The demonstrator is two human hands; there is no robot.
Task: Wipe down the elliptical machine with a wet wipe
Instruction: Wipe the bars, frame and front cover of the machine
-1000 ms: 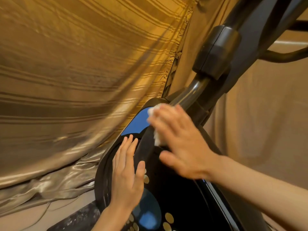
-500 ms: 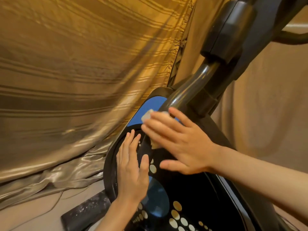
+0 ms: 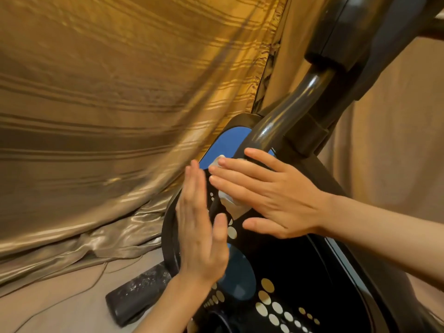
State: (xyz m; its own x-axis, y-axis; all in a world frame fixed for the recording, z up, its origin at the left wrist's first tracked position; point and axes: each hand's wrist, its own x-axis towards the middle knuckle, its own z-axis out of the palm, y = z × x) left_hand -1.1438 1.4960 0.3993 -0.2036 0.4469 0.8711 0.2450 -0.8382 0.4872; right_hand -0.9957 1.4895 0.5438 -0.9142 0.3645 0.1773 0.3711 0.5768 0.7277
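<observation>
Your left hand lies flat, fingers straight, against the black rim of the elliptical machine, just beyond it your right hand presses the wet wipe under outstretched fingers onto the dotted panel below the blue patch, and a gold striped curtain hangs behind.

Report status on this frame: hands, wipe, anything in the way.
Right hand flat, pressing wet wipe on elliptical housing. Left hand open, flat at housing rim. Gold curtain close beside, not blocking.
</observation>
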